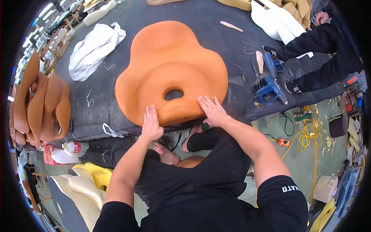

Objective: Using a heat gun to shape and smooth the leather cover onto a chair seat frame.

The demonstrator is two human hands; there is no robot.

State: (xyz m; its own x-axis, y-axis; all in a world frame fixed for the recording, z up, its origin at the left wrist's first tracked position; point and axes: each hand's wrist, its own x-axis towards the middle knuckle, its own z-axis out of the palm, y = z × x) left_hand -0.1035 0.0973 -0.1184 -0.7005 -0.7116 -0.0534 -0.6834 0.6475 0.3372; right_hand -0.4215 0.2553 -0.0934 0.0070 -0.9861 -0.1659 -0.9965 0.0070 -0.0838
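An orange seat cushion [166, 48], rounded and lobed with an oval hole near its front, lies flat on the dark-covered table [235, 40]. My left hand [152, 123] rests on the cushion's near left edge, its fingers stretched out and pointing away from me. On the near right edge lies my right hand [212, 111], palm down with the fingers extended. Neither hand grasps anything. Between them the front lip of the cushion shows some creases beside the hole.
Blue heat guns [270, 91], scissors [255, 70] and a wooden-handled tool [259, 62] lie on the right. A white cloth [94, 52] is at left, beyond stacked brown cushions [42, 104]. Another person's legs [319, 44] reach onto the table; a yellow cord [309, 133] coils on the floor.
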